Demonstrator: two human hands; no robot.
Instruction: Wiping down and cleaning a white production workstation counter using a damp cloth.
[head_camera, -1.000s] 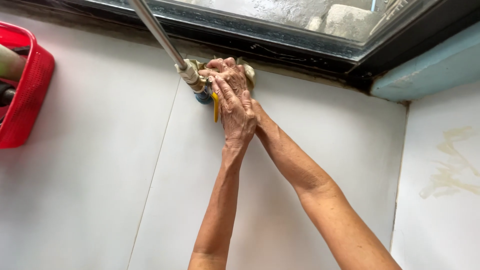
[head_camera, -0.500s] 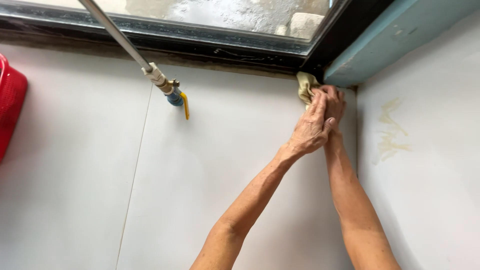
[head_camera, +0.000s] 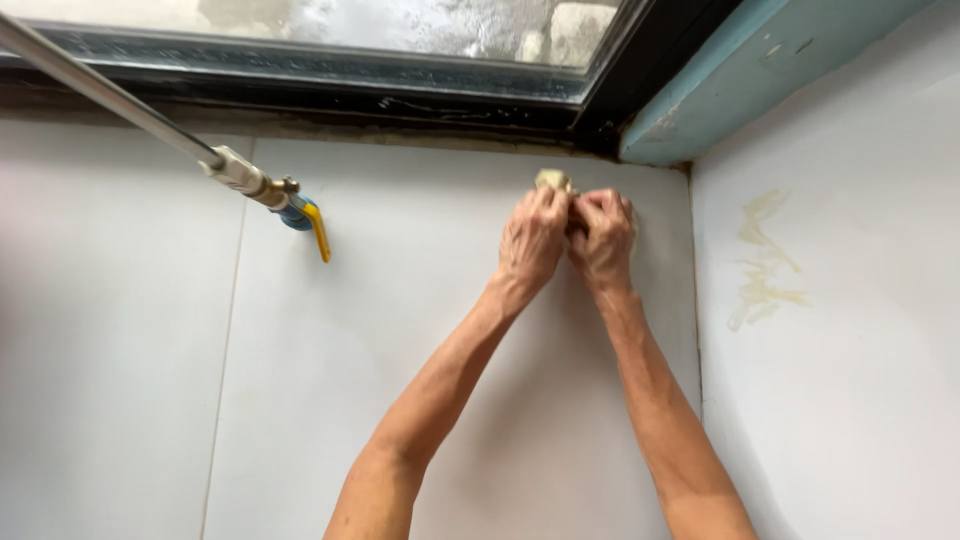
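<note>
White tiled wall (head_camera: 380, 330): left hand (head_camera: 533, 238) and right hand (head_camera: 603, 235) press what looks like a cloth (head_camera: 552, 180).

A home wash area: white wall tiles (head_camera: 400, 330), a dark-framed window (head_camera: 330, 75) above the hands, a metal pipe with tap (head_camera: 285, 205) to their left.

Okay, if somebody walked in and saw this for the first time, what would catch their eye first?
Most striking are the two bare arms reaching up the white tiled wall, left hand and right hand pressed together around a small yellowish cloth just below the dark window frame, near the corner. To the left, a metal pipe slants down to a valve with a yellow lever. A yellowish stain marks the right-hand wall.
</note>
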